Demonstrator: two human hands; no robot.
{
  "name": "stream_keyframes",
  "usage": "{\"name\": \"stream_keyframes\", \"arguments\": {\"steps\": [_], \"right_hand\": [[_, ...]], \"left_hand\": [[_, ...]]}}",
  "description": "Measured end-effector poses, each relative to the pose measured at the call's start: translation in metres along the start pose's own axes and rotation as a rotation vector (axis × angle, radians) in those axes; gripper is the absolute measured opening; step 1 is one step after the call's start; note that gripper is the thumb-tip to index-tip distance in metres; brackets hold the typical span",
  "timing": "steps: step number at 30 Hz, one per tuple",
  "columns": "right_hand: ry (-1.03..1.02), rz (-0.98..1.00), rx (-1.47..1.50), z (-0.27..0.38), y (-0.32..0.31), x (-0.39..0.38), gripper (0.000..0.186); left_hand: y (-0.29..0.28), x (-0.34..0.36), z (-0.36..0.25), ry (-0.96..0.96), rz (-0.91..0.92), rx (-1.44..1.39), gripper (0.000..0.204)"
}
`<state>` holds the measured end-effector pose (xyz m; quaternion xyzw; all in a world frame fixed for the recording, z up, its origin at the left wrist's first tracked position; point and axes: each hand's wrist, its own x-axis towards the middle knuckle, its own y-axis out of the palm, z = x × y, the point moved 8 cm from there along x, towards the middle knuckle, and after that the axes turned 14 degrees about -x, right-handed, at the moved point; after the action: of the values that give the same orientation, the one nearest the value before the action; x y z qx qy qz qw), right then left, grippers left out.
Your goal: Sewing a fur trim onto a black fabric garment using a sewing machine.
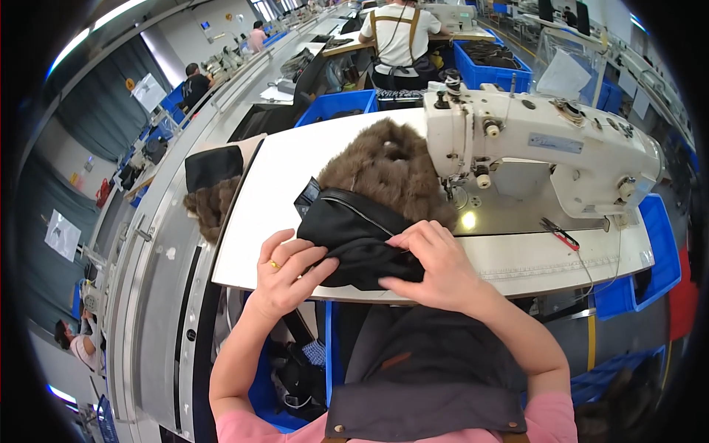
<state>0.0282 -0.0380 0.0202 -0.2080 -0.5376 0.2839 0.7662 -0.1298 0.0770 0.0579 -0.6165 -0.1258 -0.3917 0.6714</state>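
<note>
Two hands meet at a black cloth piece (336, 230) near the front edge of the white surface (277, 166); take that cloth as the clock's centre. At 8 o'clock, the left hand (292, 275) is half curled, fingertips resting on the cloth. Toward 3 o'clock, the right hand (437, 266) seems to pinch its edge between thumb and fingers.

The light left-hand contact could let the cloth slip and its folds bunch unevenly; the brown fur (384, 166) at 12 o'clock, lying close by, could catch in the zip (362, 210).

The cloth looks smooth, soft and creased; the zip is a narrow, toothed metallic line slanting from 11 toward 2. The fur is deep, tufted and rounded. Farther out, a hard, white, boxy sewing machine (532, 136) stands at 2 o'clock, slim red-handled snips (561, 234) lie at 3, and another fur-and-black piece (214, 170) sits at 10.
</note>
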Motion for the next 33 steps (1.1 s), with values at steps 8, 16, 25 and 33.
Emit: {"name": "stream_keyframes", "arguments": {"steps": [8,16,25,33], "right_hand": [[-0.002,0.130,0.401,0.023,0.016,0.038,0.034],[0.190,-0.106,0.511,0.015,0.023,0.039,0.022],[0.110,0.195,0.496,0.021,0.024,0.040,0.028],[0.699,0.051,1.629,-0.020,0.043,0.021,0.028]], "left_hand": [[-0.032,0.006,0.004,-0.083,-0.287,-0.006,0.029],[-0.035,-0.018,-0.019,-0.201,-0.447,-0.195,0.044],[0.019,-0.006,0.022,-0.863,-0.643,-0.932,0.028],[0.011,-0.012,0.031,-0.842,-0.979,-1.471,0.024]]}}
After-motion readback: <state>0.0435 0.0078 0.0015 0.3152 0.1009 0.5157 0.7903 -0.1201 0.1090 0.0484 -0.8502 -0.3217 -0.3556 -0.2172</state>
